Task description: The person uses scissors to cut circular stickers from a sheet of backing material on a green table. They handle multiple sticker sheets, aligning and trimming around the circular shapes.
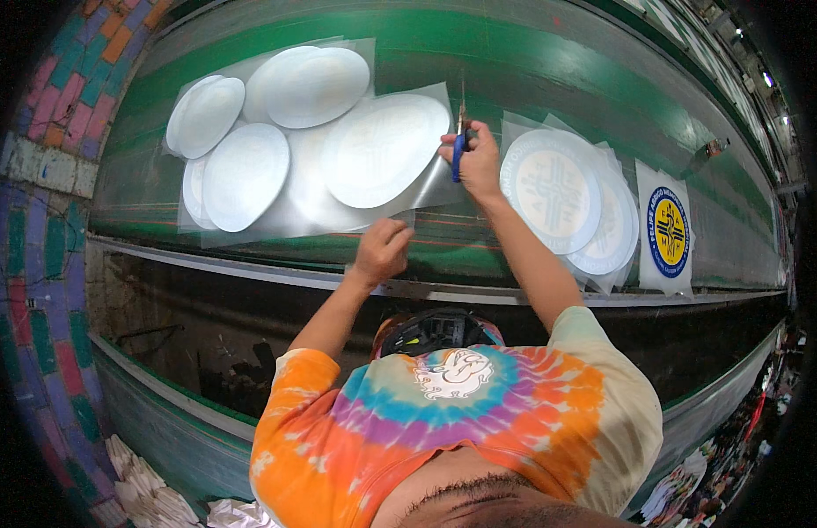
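Note:
Blue-handled scissors (458,148) are held in my right hand (476,158), their blades pointing away from me. Just left of that hand lies a large white disc print (388,148) on clear film. My left hand (384,249) is at the table's near edge, by the lower edge of the film (316,214), fingers curled; whether it pinches anything cannot be told. More white discs (246,178) on film lie at the left. To the right is an overlapping stack of round prints (553,191), with a blue and yellow round emblem (669,231) on film beyond it.
The long green table (448,39) spans the view, its pale near edge (461,292) in front of me. A small bottle (717,146) lies at the far right. Behind me runs another green table (177,409). A painted brick wall (45,264) borders the left, with crumpled white material (144,488) below.

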Demonstrator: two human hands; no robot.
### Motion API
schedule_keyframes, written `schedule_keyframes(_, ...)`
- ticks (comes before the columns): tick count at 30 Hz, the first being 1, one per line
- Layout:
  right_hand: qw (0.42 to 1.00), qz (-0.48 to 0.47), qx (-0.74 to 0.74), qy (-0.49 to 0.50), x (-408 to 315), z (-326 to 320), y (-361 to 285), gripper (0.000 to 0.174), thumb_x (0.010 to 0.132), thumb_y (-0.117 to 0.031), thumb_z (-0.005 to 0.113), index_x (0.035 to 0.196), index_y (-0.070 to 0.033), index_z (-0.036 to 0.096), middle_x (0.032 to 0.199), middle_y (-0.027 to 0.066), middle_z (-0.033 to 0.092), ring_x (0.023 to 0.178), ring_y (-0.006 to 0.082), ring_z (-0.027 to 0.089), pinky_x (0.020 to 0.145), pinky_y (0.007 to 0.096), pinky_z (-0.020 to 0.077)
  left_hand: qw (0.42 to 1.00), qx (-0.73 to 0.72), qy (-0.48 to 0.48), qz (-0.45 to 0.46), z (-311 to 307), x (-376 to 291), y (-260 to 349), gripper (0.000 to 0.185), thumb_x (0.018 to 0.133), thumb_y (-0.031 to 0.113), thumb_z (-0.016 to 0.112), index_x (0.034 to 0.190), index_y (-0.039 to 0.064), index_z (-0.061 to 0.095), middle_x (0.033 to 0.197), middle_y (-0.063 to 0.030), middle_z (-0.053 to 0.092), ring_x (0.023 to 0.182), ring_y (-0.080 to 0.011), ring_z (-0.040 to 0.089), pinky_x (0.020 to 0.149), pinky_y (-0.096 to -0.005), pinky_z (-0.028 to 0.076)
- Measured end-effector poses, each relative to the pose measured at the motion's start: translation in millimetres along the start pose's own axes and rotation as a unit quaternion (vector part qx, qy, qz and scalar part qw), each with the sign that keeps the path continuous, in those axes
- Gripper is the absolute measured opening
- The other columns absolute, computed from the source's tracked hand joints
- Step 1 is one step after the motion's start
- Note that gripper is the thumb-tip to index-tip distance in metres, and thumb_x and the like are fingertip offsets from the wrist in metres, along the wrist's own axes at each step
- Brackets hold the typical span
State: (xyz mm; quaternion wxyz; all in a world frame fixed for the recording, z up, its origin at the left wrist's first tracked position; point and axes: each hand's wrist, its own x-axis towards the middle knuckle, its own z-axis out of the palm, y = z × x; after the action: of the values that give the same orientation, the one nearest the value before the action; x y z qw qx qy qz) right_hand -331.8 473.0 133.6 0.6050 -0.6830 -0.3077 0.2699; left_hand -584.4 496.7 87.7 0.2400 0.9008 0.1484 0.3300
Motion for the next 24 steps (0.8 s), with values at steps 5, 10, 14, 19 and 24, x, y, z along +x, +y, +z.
schedule_keyframes(5, 0.993, -0.106, -0.055, 0.000, -0.8, -79.8, -22.8, 0.058, 0.078, -0.005, 0.082, 0.128, 0.000, 0.051, 0.105, 0.0122, 0.072, 0.091, 0.0130, 0.066, 0.080, 0.0258, 0.0525, 0.635, -0.625, -0.019, -0.453, 47.7, -24.8, 18.4, 0.055, 0.077, -0.004, 0.069, 0.129, 0.001, 0.050, 0.134, -0.0163, 0.054, 0.130, -0.0376, 0.050, 0.102, -0.0449, 0.048)
schedule_keyframes(10, 0.998, -0.032, -0.053, 0.031, -24.0, -194.2, -20.7, 0.063, 0.076, -0.005, 0.083, 0.130, 0.001, 0.051, 0.105, 0.0139, 0.073, 0.090, 0.0144, 0.067, 0.081, 0.0260, 0.0525, 0.327, -0.843, 0.119, -0.411, 65.4, -24.8, 28.1, 0.053, 0.088, 0.018, 0.074, 0.132, 0.005, 0.048, 0.143, -0.0119, 0.043, 0.146, -0.0326, 0.030, 0.118, -0.0527, 0.030)
schedule_keyframes(14, 0.995, 0.032, -0.081, 0.053, -52.1, -262.2, 4.2, 0.066, 0.074, -0.005, 0.082, 0.130, 0.003, 0.049, 0.105, 0.0147, 0.072, 0.090, 0.0158, 0.067, 0.082, 0.0271, 0.0527, 0.250, -0.797, 0.170, -0.522, 90.0, -21.9, 41.3, 0.036, 0.095, 0.023, 0.067, 0.124, 0.005, 0.055, 0.137, -0.0126, 0.052, 0.139, -0.0330, 0.041, 0.117, -0.0514, 0.033)
schedule_keyframes(19, 0.891, 0.020, -0.425, 0.160, -76.9, -305.3, 27.8, 0.060, 0.074, -0.024, 0.088, 0.121, -0.002, 0.058, 0.083, 0.0140, 0.071, 0.072, 0.0197, 0.068, 0.069, 0.0330, 0.0525, 0.356, -0.694, 0.123, -0.613, 132.4, -17.7, 53.0, 0.029, 0.098, 0.022, 0.063, 0.121, 0.005, 0.056, 0.130, -0.0139, 0.061, 0.123, -0.0302, 0.058, 0.108, -0.0442, 0.045)
schedule_keyframes(24, 0.927, 0.033, -0.367, 0.069, -122.1, -278.4, 33.5, 0.059, 0.074, -0.035, 0.088, 0.118, -0.002, 0.064, 0.077, 0.0141, 0.068, 0.069, 0.0239, 0.068, 0.066, 0.0365, 0.0518, 0.406, -0.668, 0.072, -0.620, 162.8, -8.8, 67.8, 0.023, 0.101, 0.014, 0.059, 0.121, 0.004, 0.054, 0.124, -0.0134, 0.064, 0.111, -0.0283, 0.065, 0.092, -0.0375, 0.058)
